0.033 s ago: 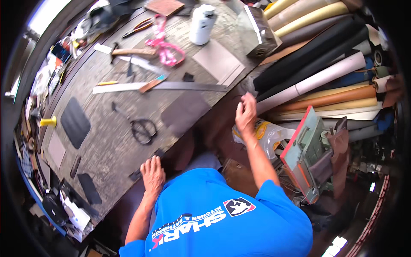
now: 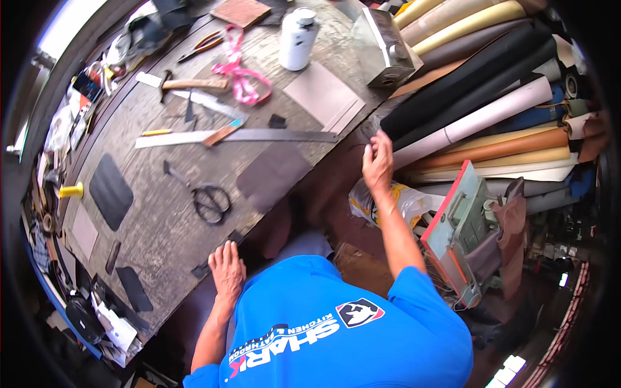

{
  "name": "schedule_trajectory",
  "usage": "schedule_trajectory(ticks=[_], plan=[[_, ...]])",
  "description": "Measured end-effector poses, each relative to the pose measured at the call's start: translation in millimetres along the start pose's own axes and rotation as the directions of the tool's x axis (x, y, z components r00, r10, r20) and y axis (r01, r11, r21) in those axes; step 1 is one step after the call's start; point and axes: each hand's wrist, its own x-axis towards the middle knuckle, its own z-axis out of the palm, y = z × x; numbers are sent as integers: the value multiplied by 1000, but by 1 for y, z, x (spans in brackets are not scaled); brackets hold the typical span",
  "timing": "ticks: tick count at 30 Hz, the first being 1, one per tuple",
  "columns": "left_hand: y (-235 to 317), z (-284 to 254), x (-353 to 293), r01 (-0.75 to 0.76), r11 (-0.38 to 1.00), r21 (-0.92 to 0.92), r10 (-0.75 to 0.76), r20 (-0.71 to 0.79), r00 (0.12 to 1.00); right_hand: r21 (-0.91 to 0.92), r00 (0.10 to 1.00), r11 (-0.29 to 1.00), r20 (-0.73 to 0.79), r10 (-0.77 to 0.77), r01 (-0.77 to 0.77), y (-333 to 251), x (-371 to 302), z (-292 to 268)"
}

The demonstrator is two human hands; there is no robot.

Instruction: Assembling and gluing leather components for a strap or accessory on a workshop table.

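Observation:
My left hand (image 2: 228,270) lies on the near edge of the wooden workbench, fingers stretched out, beside a small dark strip (image 2: 202,269). My right hand (image 2: 378,167) hangs in the air past the bench's right edge, fingers loosely bent and apart, with nothing visible in it. It is nearest to a pale rolled sheet (image 2: 475,121) and some clear plastic (image 2: 371,125). On the bench between the hands lie black-handled scissors (image 2: 211,204) and a dark brown flat piece (image 2: 273,176). A long metal ruler (image 2: 278,135) stretches behind them, with a knife (image 2: 223,131) across it.
Farther back are a hammer (image 2: 194,84), pink ribbon (image 2: 242,84), pliers (image 2: 200,46), a white bottle (image 2: 297,42), a metal can (image 2: 386,55) and pinkish sheets (image 2: 325,96). Rolled material (image 2: 479,77) is stacked at right, above a green machine (image 2: 467,226) and a plastic bag (image 2: 401,208).
The bench and its things have shifted slightly left in the view. My right hand has turned a little, its fingertips slightly farther right; my left hand stays at the bench edge.

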Motion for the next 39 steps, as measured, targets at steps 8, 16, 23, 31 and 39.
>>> schedule_trajectory(ticks=[8, 16, 23, 31, 39], plan=[[25, -19, 14, 156, 987, 25, -158, 174, 972, -333, 896, 889, 413, -160, 313, 148, 167, -3], [25, -30, 23, 175, 985, 6, -172, 210, 963, -407, 762, 850, 648, 10, 335, 154, 216, 8], [26, -40, 15, 199, 979, -41, -187, 203, 961, -382, 744, 825, 664, -70, 418, 157, 203, 21], [3, -27, 18, 64, 991, -117, -50, 124, 991, -266, 846, 866, 458, -273, 424, 174, 190, 6], [-40, -19, 12, -203, 959, -199, 210, 18, 977, 516, 951, 820, 292, 103, -247, -40, -29, 8]])
